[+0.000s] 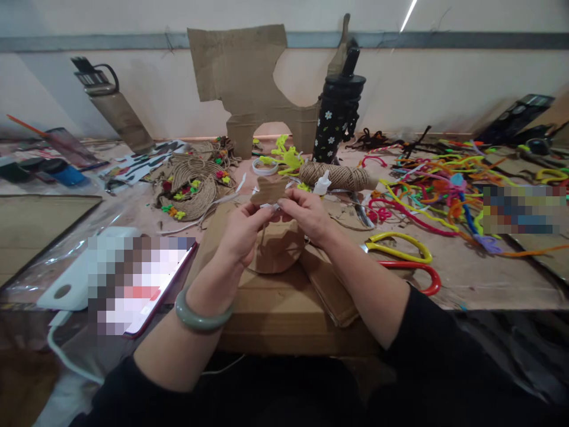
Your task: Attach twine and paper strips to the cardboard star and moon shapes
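Note:
My left hand [242, 230] and my right hand [307, 214] meet above the middle of the cardboard, both closed in a pinch on a small brown cardboard piece [270, 188]. A bit of white material, too small to name, shows between the fingertips. Just beneath the hands lies a rounded cardboard cutout [278, 249], on top of a larger flat cardboard box [267, 302]. A folded cardboard strip [331, 287] rests below my right forearm. Behind the fingers stand a small white glue bottle [322, 185] and a roll of twine [340, 177].
Red-and-yellow scissor handles [402, 261] lie right of my arm. Colourful pipe cleaners [427, 196] spread beyond. At left are a phone [146, 290], a white power bank [84, 273] and coiled twine [189, 178]. A black bottle [336, 112] and tall cardboard [244, 71] stand behind.

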{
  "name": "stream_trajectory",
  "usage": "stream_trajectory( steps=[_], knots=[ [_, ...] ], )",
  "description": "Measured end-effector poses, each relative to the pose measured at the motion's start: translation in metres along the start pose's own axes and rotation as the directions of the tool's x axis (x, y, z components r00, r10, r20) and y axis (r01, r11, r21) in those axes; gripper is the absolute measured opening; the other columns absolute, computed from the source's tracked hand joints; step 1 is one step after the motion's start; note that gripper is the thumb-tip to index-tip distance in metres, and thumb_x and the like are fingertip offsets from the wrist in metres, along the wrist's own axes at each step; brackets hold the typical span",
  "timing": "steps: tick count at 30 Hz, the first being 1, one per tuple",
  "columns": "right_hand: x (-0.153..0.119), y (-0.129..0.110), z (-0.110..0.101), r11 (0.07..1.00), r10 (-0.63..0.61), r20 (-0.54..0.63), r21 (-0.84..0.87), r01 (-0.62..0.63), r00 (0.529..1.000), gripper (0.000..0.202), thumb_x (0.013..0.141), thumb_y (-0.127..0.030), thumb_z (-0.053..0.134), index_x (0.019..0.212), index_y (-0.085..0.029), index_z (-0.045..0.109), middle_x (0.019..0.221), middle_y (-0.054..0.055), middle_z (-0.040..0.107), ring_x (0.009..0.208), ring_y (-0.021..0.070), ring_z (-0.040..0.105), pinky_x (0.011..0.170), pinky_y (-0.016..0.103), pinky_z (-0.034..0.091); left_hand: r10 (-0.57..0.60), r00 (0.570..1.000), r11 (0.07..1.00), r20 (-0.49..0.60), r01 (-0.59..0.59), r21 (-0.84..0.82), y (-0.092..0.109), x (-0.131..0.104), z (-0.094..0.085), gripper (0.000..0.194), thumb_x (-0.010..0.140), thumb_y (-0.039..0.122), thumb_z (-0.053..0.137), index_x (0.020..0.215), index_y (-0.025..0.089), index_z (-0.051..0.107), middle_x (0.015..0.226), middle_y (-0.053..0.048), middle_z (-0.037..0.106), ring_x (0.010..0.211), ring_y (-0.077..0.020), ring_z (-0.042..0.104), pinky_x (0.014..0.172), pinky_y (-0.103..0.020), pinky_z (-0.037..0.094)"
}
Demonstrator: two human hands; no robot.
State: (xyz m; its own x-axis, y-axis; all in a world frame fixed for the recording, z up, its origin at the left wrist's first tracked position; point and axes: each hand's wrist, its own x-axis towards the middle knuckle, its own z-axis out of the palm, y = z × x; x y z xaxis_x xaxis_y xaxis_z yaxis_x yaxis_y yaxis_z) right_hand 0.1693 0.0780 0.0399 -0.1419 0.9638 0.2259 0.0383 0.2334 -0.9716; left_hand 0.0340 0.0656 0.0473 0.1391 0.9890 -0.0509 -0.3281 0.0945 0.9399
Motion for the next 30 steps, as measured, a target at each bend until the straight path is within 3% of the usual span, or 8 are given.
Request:
stream_trajectory(
  steps=[5,11,15,19,22,30],
  knots=[
    [0.002,-0.002,-0.006,1.000,0.010,-0.007,-0.003,-0.010,1.000,0.027,0.075,-0.044,0.058,0.064,-0.019,0.050,0.055,-0.005,0.050,0.051,0.0072,0.046,0.052,0.022,0.038,-0.057,0.997,0.993,0.049,0.051,0.110,0.001,-0.003,0.000,0.030,0.056,0.033,0.080,0.078,0.015,0.069,0.073,-0.002,0.068,0.067,-0.0111,0.059,0.065,-0.024,0.043],
    [0.004,-0.003,-0.018,0.993,0.006,0.131,-0.116,0.010,0.991,0.040,0.072,-0.055,0.063,0.062,-0.018,0.052,0.056,-0.004,0.050,0.052,0.0067,0.046,0.052,0.021,0.036,-0.032,0.999,0.998,-0.002,0.032,0.049,0.000,0.000,-0.005,0.036,0.055,0.038,0.081,0.080,0.018,0.065,0.077,0.001,0.066,0.063,-0.0097,0.057,0.058,-0.022,0.041],
    [0.005,0.003,-0.017,0.999,-0.011,0.059,-0.035,0.013,0.998,0.053,0.078,-0.070,0.049,0.065,-0.019,0.051,0.060,-0.002,0.052,0.054,0.0083,0.048,0.053,0.023,0.038,-0.024,1.000,0.997,-0.012,0.025,0.068,-0.001,0.002,-0.006,0.037,0.052,0.033,0.083,0.079,0.018,0.063,0.072,0.002,0.065,0.061,-0.0086,0.056,0.059,-0.021,0.041],
    [0.005,0.003,-0.012,0.999,-0.037,0.035,0.019,0.036,0.999,0.034,0.077,-0.053,0.058,0.075,-0.018,0.056,0.066,-0.003,0.054,0.057,0.0082,0.048,0.057,0.024,0.039,0.019,0.994,0.998,-0.106,-0.024,-0.050,0.000,0.001,-0.003,0.039,0.049,0.027,0.084,0.077,0.019,0.058,0.072,0.005,0.064,0.063,-0.0073,0.058,0.062,-0.020,0.042],
    [0.005,0.002,-0.011,1.000,-0.021,0.058,-0.005,0.021,0.998,0.020,0.070,-0.037,0.062,0.075,-0.018,0.058,0.069,-0.002,0.058,0.062,0.0089,0.051,0.062,0.025,0.040,0.022,0.996,0.999,-0.089,-0.024,-0.027,0.000,0.002,-0.003,0.035,0.050,0.026,0.082,0.076,0.019,0.059,0.072,0.005,0.064,0.064,-0.0073,0.057,0.062,-0.020,0.041],
    [0.007,0.007,-0.014,0.998,0.016,0.101,-0.063,-0.010,0.995,0.014,0.065,-0.030,0.057,0.069,-0.018,0.058,0.062,-0.003,0.056,0.060,0.0087,0.047,0.060,0.024,0.037,0.069,0.996,0.997,-0.049,-0.067,0.038,-0.003,0.004,-0.006,0.031,0.052,0.030,0.083,0.072,0.015,0.064,0.070,0.001,0.065,0.065,-0.0099,0.056,0.066,-0.023,0.043]
  ],
)
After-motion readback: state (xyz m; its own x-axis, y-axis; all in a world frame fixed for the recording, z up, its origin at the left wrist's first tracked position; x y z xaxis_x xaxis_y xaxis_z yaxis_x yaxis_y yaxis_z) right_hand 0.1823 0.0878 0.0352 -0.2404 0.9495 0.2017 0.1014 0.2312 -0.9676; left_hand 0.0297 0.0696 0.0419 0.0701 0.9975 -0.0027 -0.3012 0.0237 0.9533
